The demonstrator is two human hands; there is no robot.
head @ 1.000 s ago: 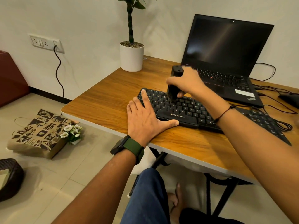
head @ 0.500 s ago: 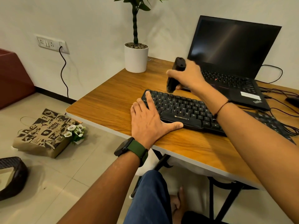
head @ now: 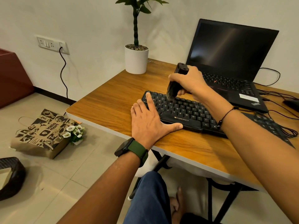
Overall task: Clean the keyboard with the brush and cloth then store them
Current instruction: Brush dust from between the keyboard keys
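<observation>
A black keyboard (head: pixel 186 112) lies on the wooden desk (head: pixel 105 104) in front of a laptop. My right hand (head: pixel 189 83) grips a black brush (head: pixel 175 81), held upright and slightly tilted, its bristles touching the upper left rows of keys. My left hand (head: pixel 148 122) lies flat with fingers straight on the keyboard's left end, forefinger on the top corner key and thumb along the front edge. No cloth is in view.
An open black laptop (head: pixel 229 62) stands behind the keyboard, with cables (head: pixel 284 126) and a mouse (head: pixel 292 103) to the right. A white potted plant (head: pixel 136 59) sits at the desk's back left. On the floor lie a paper bag (head: pixel 40 133), small flowers (head: pixel 74 132) and a dark basket (head: pixel 11 177).
The brush rose off the keys towards the keyboard's back left, then came down again onto the upper left rows. My left hand has stayed flat on the keyboard's left end.
</observation>
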